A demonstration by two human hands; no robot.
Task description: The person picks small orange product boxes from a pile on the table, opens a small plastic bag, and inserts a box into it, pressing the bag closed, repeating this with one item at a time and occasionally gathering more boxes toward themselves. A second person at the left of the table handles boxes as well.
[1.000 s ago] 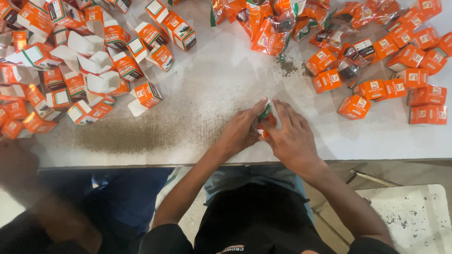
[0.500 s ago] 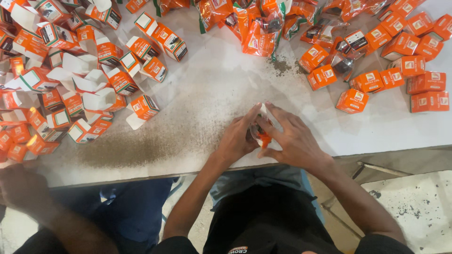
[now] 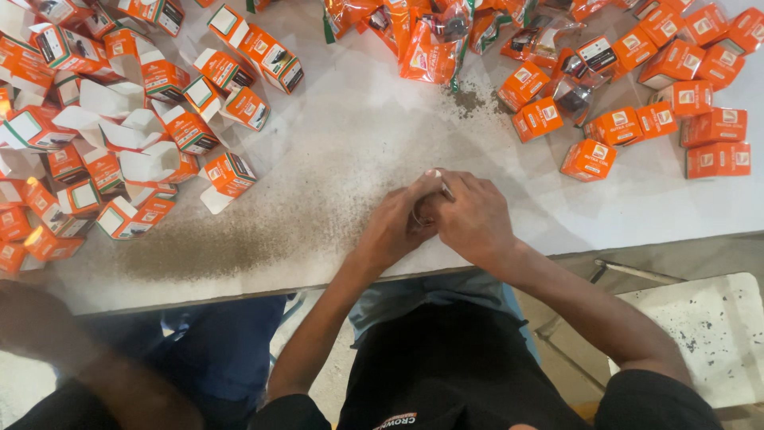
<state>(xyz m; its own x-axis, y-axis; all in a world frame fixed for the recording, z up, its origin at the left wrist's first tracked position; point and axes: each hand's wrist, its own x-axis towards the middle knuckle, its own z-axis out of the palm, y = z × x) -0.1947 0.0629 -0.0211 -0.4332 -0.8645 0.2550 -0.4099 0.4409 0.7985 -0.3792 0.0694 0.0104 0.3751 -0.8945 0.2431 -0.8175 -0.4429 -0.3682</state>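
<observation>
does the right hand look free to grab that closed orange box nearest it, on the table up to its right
Probably not right now: the right hand is pressed together with the left hand around something small. The path to the orange box looks open, though, with only bare white table between them.

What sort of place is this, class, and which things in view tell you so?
Probably a small packing workbench. Open orange cartons are heaped on one side of the white table, closed orange cartons on the other, filled pouches lie at the back, and dark powder is spilled across it.

counter (image 3: 652, 215): white, dusted with dark powder (image 3: 239, 247) near front edge
left side: open boxes (image 3: 119, 151)
back edge: pouches (image 3: 430, 40)
right side: closed boxes (image 3: 676, 103)
</observation>
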